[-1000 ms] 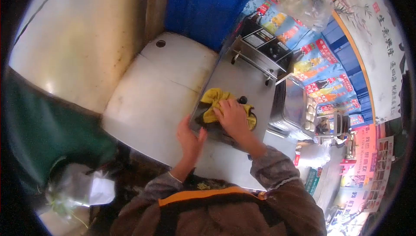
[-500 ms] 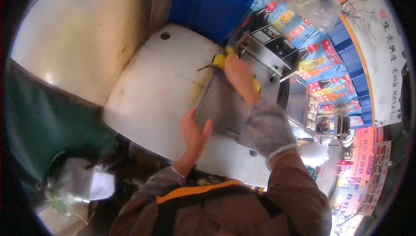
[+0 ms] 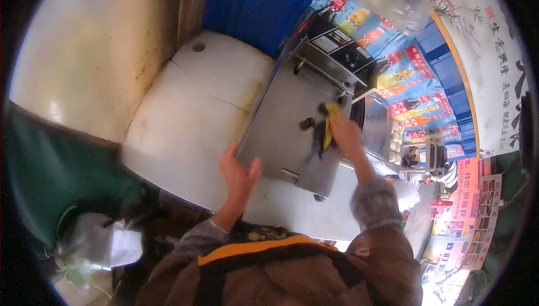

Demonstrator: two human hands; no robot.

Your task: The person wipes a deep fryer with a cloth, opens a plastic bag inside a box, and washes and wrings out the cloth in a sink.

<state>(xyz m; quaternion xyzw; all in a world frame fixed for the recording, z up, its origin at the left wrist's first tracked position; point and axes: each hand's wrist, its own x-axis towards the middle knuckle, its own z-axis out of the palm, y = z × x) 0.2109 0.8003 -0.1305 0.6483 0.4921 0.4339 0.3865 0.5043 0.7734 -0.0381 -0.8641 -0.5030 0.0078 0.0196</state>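
A steel machine (image 3: 272, 129) with a flat metal top and a black control panel (image 3: 339, 45) stands on the white table. My right hand (image 3: 345, 132) is closed on a yellow and black cloth (image 3: 329, 129), pressed to the right part of that top. Just left of the cloth a small black knob (image 3: 306, 123) sticks up from the metal. My left hand (image 3: 238, 177) is held at the machine's near left edge, thumb apart from the fingers, with nothing in it. Whether its fingertips touch the edge I cannot tell.
The white table (image 3: 185, 115) has a round hole near its back corner. A tray of pale round items (image 3: 396, 143) stands right of the machine. Behind are a blue panel (image 3: 252, 8) and bottle posters (image 3: 415, 76). A plastic bag (image 3: 404, 5) hangs at upper right.
My right hand and the cloth have come from the machine's far left edge toward the right and nearer to me. The knob now shows. My left hand stays near the same edge.
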